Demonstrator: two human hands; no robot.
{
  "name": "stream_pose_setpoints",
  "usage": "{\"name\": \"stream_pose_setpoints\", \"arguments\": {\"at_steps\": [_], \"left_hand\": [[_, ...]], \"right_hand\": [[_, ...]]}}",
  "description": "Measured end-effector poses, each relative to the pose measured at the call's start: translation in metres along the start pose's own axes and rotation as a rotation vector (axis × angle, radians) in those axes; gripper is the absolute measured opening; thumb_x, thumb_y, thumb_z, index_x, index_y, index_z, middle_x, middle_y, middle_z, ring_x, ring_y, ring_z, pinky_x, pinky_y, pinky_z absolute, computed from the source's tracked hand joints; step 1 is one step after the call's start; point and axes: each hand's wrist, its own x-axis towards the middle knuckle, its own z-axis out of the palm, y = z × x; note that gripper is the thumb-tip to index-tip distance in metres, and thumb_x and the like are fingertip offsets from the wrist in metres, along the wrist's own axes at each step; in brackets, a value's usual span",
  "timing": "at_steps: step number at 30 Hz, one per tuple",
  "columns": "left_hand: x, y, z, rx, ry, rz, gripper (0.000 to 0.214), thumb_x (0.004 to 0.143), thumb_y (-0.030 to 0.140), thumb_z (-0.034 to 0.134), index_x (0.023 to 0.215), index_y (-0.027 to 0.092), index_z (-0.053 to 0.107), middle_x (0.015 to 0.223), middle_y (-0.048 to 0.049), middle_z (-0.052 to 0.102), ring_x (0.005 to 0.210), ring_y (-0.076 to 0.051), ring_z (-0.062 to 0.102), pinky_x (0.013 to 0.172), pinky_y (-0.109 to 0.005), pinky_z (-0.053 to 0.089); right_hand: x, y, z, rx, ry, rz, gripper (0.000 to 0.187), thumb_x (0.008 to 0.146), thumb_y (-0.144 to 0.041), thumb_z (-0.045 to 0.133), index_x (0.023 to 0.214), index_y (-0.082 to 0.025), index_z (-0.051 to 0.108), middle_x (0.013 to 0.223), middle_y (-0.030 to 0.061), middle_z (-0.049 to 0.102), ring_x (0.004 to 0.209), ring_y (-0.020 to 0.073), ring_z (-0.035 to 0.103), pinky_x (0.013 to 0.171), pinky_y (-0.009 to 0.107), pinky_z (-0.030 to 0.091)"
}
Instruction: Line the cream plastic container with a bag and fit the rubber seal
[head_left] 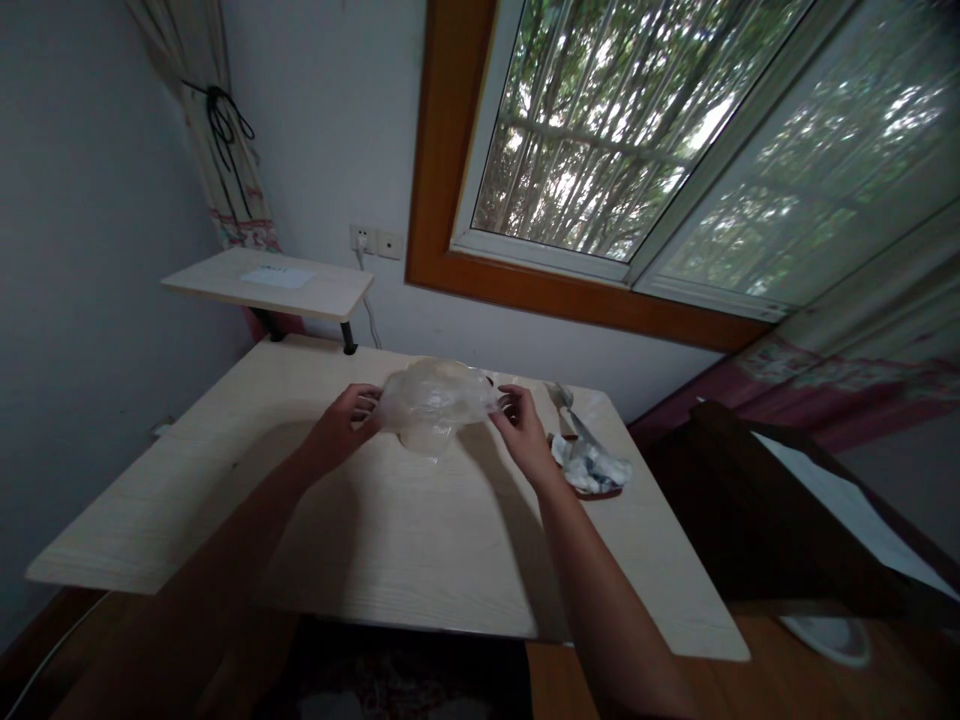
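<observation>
Both hands stretch a clear plastic film or bag (435, 400) between them, just above the table. My left hand (351, 415) pinches its left edge, thumb against fingers. At the opposite edge, my right hand (520, 420) grips the plastic with bent fingers. Under and behind the plastic is a pale rounded shape, perhaps a bowl or plate, whose kind I cannot make out. Right of my right hand lies a crumpled plastic bundle (592, 465) on a reddish-brown item, with a spoon-like metal utensil (562, 398) behind it.
The light wooden table (442, 540) carries a small raised shelf (315, 288) at its back left, with a paper (277, 276) on it. A wall socket (375, 241) with a plugged-in cord sits behind. Beyond the right edge stands a dark piece of furniture (720, 500).
</observation>
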Motion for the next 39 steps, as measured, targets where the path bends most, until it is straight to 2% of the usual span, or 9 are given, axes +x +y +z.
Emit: {"name": "stream_pose_setpoints", "arguments": {"at_steps": [4, 7, 12, 15, 19, 23, 28, 33, 39], "left_hand": [[0.005, 0.016, 0.002, -0.145, 0.096, -0.007, 0.041, 0.083, 0.041, 0.07, 0.113, 0.02, 0.053, 0.093, -0.0031, 0.064, 0.084, -0.016, 0.066, 0.077, -0.031, 0.056], [0.012, 0.034, 0.005, -0.343, 0.154, -0.094, 0.038, 0.086, 0.038, 0.066, 0.116, 0.02, 0.049, 0.09, -0.0016, 0.067, 0.072, -0.013, 0.065, 0.069, -0.028, 0.056], [0.022, 0.057, 0.011, -0.51, 0.09, -0.17, 0.044, 0.088, 0.037, 0.064, 0.122, 0.019, 0.042, 0.083, -0.004, 0.073, 0.069, -0.017, 0.071, 0.071, -0.033, 0.058], [0.027, 0.058, 0.015, -0.462, 0.005, -0.125, 0.048, 0.089, 0.037, 0.062, 0.126, 0.017, 0.04, 0.082, -0.0065, 0.075, 0.073, -0.02, 0.073, 0.077, -0.037, 0.058], [0.033, 0.057, 0.018, -0.315, -0.033, -0.061, 0.051, 0.093, 0.038, 0.056, 0.136, 0.016, 0.04, 0.089, -0.0089, 0.077, 0.087, -0.023, 0.075, 0.09, -0.042, 0.055], [0.037, 0.064, 0.016, 0.055, 0.009, -0.008, 0.049, 0.095, 0.038, 0.051, 0.141, 0.022, 0.045, 0.105, -0.009, 0.076, 0.105, -0.026, 0.072, 0.096, -0.04, 0.05], [0.047, 0.06, 0.014, 0.374, -0.047, 0.088, 0.04, 0.09, 0.033, 0.055, 0.128, 0.023, 0.059, 0.104, -0.0085, 0.074, 0.1, -0.029, 0.069, 0.088, -0.037, 0.05], [0.054, 0.043, 0.008, 0.435, 0.015, 0.137, 0.034, 0.082, 0.033, 0.063, 0.114, 0.021, 0.067, 0.093, -0.0067, 0.07, 0.093, -0.027, 0.063, 0.087, -0.038, 0.048], [0.052, 0.034, -0.003, 0.023, 0.0, -0.025, 0.046, 0.078, 0.036, 0.07, 0.121, 0.019, 0.061, 0.108, -0.0058, 0.068, 0.092, -0.02, 0.065, 0.083, -0.032, 0.05]], "right_hand": [[0.002, -0.015, 0.007, 0.204, 0.061, 0.058, 0.036, 0.092, -0.047, 0.061, 0.118, -0.025, 0.048, 0.074, -0.0058, 0.056, 0.054, 0.0112, 0.051, 0.052, 0.025, 0.042], [0.002, -0.032, 0.012, 0.343, 0.013, 0.113, 0.049, 0.093, -0.053, 0.06, 0.13, -0.026, 0.042, 0.067, -0.0065, 0.061, 0.051, 0.0131, 0.055, 0.051, 0.026, 0.046], [-0.001, -0.057, 0.021, 0.411, -0.187, 0.065, 0.072, 0.097, -0.054, 0.054, 0.155, -0.028, 0.022, 0.084, 0.0027, 0.076, 0.065, 0.0185, 0.069, 0.063, 0.033, 0.056], [0.001, -0.063, 0.025, 0.292, -0.253, -0.03, 0.06, 0.101, -0.047, 0.047, 0.155, -0.029, 0.029, 0.101, 0.0065, 0.078, 0.088, 0.0217, 0.074, 0.079, 0.039, 0.058], [0.01, -0.07, 0.027, -0.052, -0.286, -0.191, 0.042, 0.105, -0.034, 0.038, 0.144, -0.029, 0.05, 0.118, 0.0058, 0.075, 0.112, 0.0211, 0.069, 0.098, 0.04, 0.052], [0.021, -0.077, 0.033, -0.465, -0.357, -0.286, 0.046, 0.101, -0.02, 0.037, 0.145, -0.023, 0.048, 0.128, 0.01, 0.07, 0.115, 0.023, 0.065, 0.1, 0.04, 0.048], [0.028, -0.078, 0.045, -0.868, -0.426, -0.313, 0.047, 0.097, -0.019, 0.045, 0.144, -0.016, 0.052, 0.108, 0.0177, 0.07, 0.107, 0.0307, 0.061, 0.097, 0.044, 0.043], [0.032, -0.073, 0.045, -0.891, -0.416, -0.282, 0.048, 0.095, -0.019, 0.048, 0.142, -0.017, 0.055, 0.106, 0.0179, 0.068, 0.106, 0.0322, 0.058, 0.093, 0.042, 0.043], [0.032, -0.066, 0.026, -0.599, -0.212, -0.262, 0.041, 0.091, -0.019, 0.053, 0.13, -0.02, 0.064, 0.089, 0.0101, 0.069, 0.097, 0.0287, 0.056, 0.087, 0.039, 0.044]]}}
